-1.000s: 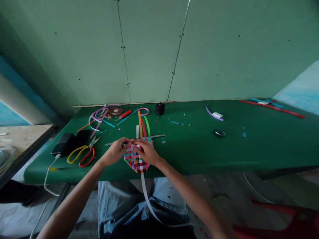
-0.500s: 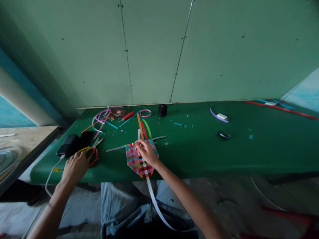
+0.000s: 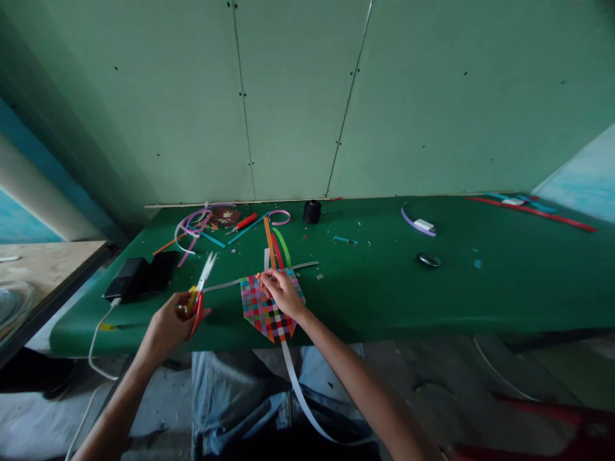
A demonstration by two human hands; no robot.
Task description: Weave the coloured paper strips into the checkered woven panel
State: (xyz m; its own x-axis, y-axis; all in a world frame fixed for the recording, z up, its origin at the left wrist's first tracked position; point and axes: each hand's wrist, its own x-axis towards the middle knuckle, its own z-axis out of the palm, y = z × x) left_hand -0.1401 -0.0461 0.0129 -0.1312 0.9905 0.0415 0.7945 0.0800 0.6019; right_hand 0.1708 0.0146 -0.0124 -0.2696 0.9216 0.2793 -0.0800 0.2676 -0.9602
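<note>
My left hand (image 3: 172, 323) grips the red and yellow scissors (image 3: 198, 298), whose blades point up and away, nearly closed, above the table's front left part. A multicoloured woven piece (image 3: 259, 310) lies at the front edge of the green table (image 3: 384, 294). Orange, red and green strips stick out of its far side, grey ones from its sides, and a long white strip (image 3: 295, 384) hangs down towards my lap. My right hand (image 3: 283, 293) rests on the weave, its fingertips pinching a small orange strip end (image 3: 260, 276).
Behind the scissors are a black power bank (image 3: 125, 280) with a white cable and a dark flat object. Farther back sit loose strips, a red-handled cutter (image 3: 246, 221) and a black spool (image 3: 312, 211). A dark oval object (image 3: 428, 259) lies to the right.
My left hand has picked up the scissors and moved right, towards the weave; the blades have come closer together. My right hand stays at the weave.
</note>
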